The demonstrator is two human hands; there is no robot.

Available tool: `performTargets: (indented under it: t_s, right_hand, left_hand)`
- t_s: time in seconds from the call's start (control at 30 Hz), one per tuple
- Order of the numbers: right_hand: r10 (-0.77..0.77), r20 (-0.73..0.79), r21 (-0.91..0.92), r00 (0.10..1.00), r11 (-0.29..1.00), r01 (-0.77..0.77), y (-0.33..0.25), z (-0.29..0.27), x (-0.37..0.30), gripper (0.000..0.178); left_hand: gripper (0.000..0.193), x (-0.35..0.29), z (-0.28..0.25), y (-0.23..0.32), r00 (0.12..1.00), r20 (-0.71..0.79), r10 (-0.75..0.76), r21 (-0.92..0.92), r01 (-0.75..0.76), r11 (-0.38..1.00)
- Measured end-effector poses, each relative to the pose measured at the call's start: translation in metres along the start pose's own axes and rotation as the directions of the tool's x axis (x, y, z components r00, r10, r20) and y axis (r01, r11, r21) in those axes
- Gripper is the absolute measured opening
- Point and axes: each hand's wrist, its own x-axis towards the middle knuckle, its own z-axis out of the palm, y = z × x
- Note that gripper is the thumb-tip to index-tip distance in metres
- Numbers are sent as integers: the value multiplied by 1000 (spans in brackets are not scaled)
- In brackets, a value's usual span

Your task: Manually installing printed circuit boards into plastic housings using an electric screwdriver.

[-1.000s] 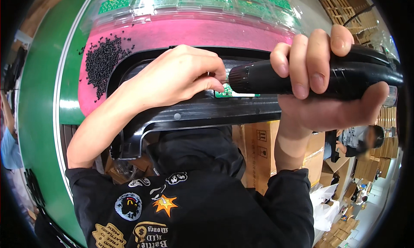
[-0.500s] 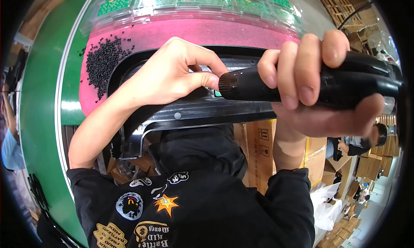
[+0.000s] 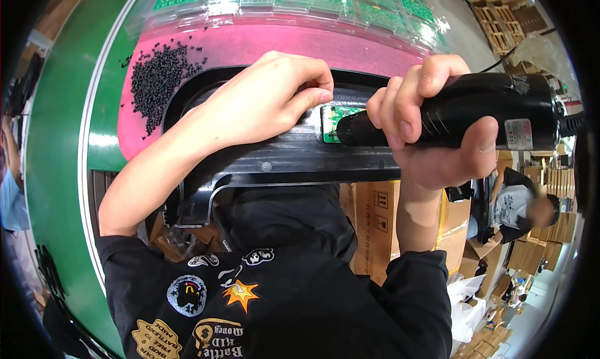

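Observation:
A black electric screwdriver (image 3: 500,99) lies almost level in my right hand (image 3: 409,115), whose fingers wrap its body. Its ribbed nose points left, over a small green circuit board (image 3: 331,116) set in a long black plastic housing (image 3: 294,162). The driver's tip and part of the board are hidden. My left hand (image 3: 272,96) is above the housing just left of the board, thumb and forefinger pinched together. Whatever sits between those fingertips, if anything, is too small to make out.
A heap of tiny black screws (image 3: 153,87) lies on the pink mat (image 3: 262,43), left of the housing. Clear plastic trays (image 3: 300,12) with several green boards stand behind. Cardboard cartons (image 3: 375,228) are below right; a seated co-worker (image 3: 519,199) is beyond them.
The screwdriver has tilted and come down over the board, showing more of its rear and cord. My left hand's fingertips have moved up, off the driver's nose, uncovering the green board.

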Motion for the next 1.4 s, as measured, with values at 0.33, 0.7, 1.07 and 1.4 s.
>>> performTargets:
  t_s: [0.33,0.7,1.07,1.4]
  right_hand:
    - [64,-36,-300,997,951,-72,-5,18,3,66]
    - [29,86,-304,996,953,-1,4,13,7,66]
    - [-174,73,101,982,981,167,-10,-2,-4,64]
    - [-248,103,125,963,964,235,-35,-5,-2,62]
  left_hand:
    - [19,3,-4,-1,999,44,-18,56,15,998]
    - [16,1,-1,-3,995,29,92,-20,-92,996]
    - [13,-2,0,1,981,191,46,-126,-22,992]
    - [12,0,1,1,975,130,181,-163,-159,974]
